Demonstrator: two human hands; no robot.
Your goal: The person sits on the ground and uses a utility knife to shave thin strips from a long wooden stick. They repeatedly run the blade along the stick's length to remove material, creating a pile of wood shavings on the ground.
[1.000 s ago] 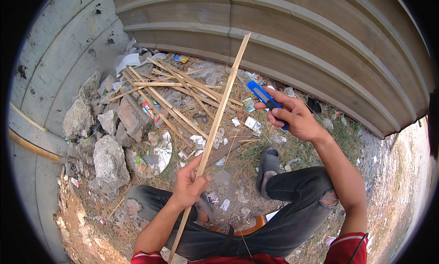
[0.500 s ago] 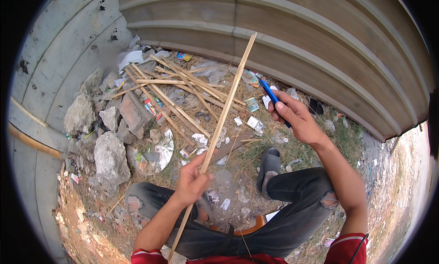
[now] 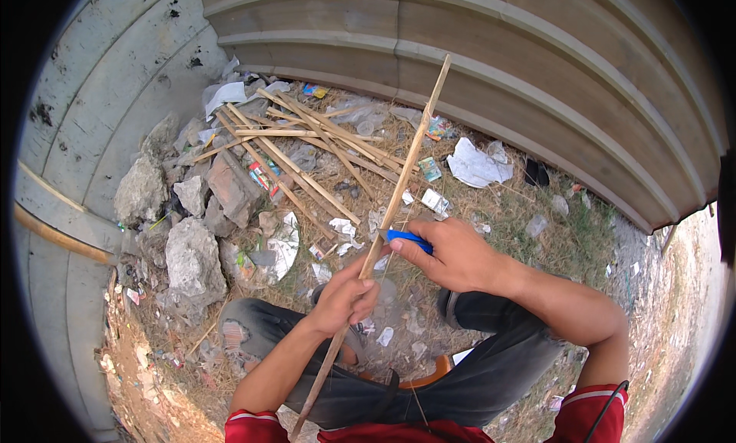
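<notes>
My left hand (image 3: 343, 303) is wrapped round a long split bamboo strip (image 3: 415, 141), which slants from low between my legs up to the far right. In my right hand (image 3: 458, 253) is a blue utility knife (image 3: 409, 240), gripped in a closed fist. Its blade end meets the strip a little above my left hand; a thin sliver hangs near that spot. Further up, the strip has a rough, knobby node. Beyond my hands several more strips (image 3: 295, 173) lie crisscrossed on the ground.
Broken concrete chunks (image 3: 192, 260) are piled at the left. A corrugated metal sheet (image 3: 537, 67) walls the far side, and a grey panel (image 3: 100, 82) the left. Scraps of paper (image 3: 477, 164) and plastic litter the dry grass. I sit on a low orange seat (image 3: 431, 375).
My right hand has come down and left, bringing the knife from the air at the right onto the strip. The strip's far end has shifted slightly right.
</notes>
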